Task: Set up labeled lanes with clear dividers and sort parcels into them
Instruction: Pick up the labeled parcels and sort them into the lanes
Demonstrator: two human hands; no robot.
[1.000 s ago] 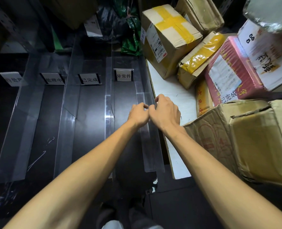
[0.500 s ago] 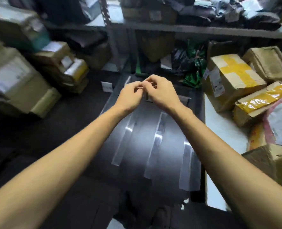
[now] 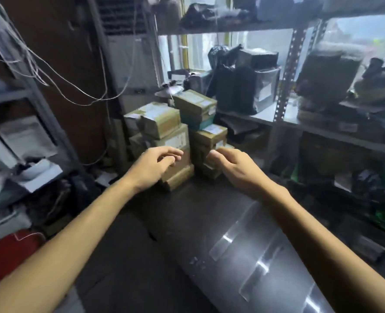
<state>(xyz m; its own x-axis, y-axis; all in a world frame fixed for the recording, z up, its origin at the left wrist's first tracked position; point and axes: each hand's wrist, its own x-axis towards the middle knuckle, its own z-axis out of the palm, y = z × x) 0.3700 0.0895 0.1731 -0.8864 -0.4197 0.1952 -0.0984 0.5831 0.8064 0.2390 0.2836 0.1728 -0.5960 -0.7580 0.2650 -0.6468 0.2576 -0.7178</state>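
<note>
Both the left hand and right hand hover loosely curled, seemingly empty, before stacked brown cardboard parcels; grey metal shelving holds black-bagged packages

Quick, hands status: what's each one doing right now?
Left hand: open, empty, by the parcel stack.
Right hand: curled, palm hidden; cannot tell.

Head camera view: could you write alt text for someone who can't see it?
A person's left hand and right hand reach toward stacked taped cardboard parcels at the far end of a dark table. Clear dividers lie on the table by the right forearm; metal shelving packed with dark bags stands behind.
</note>
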